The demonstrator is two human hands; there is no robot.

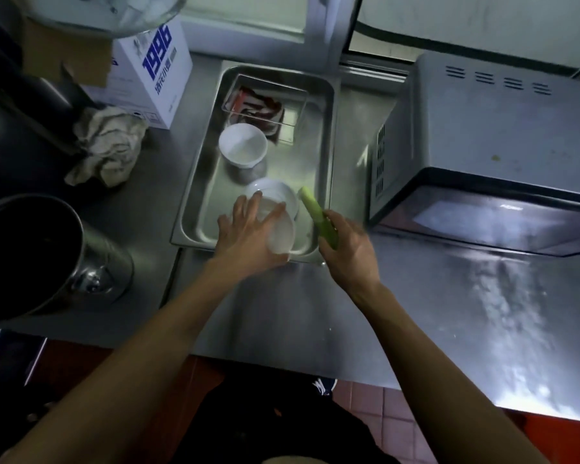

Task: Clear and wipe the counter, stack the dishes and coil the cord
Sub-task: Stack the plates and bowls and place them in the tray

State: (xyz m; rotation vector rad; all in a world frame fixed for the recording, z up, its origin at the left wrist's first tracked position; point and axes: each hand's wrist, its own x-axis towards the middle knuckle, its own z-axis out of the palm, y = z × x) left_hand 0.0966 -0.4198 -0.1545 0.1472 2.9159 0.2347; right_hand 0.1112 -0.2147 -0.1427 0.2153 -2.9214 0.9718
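Steel counter (315, 313), tray (195, 202), microwave (482, 155), rag (108, 145)

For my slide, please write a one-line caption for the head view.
Left hand holds a white bowl over the steel tray; right hand grips a green stalk.

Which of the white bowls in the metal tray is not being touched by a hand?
The far bowl, standing alone mid-tray beside the clear box. The left hand grips the near bowl.

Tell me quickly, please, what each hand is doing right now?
Left hand: grips a white bowl over the steel tray.
Right hand: holds a green stalk.
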